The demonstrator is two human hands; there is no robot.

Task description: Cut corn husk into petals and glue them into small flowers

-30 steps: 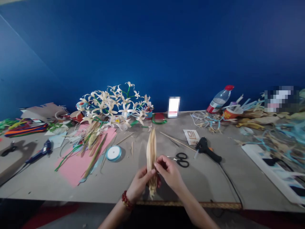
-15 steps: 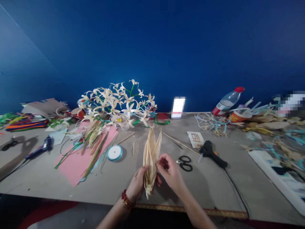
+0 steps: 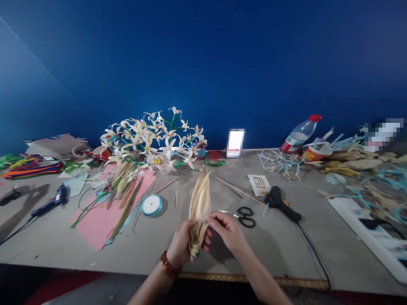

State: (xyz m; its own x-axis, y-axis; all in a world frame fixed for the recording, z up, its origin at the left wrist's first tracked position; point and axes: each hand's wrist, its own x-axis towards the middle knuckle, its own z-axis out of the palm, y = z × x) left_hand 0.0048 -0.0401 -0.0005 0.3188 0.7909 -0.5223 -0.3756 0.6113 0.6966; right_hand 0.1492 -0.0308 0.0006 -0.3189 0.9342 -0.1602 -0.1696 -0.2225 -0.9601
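Left hand (image 3: pixel 182 245) around dry husk (image 3: pixel 200 198) — bent right fingers (image 3: pixel 219 217) at its edge

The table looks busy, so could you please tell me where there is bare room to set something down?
Bare tabletop shows between the pink paper, the ribbon spool and the left hand, and between the black glue gun and the white power strip. It is crowded along the back, around the white flowers and the bottle.

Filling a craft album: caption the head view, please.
Left hand holding dry husks, right fingers at their edge, scissors lying on the table.
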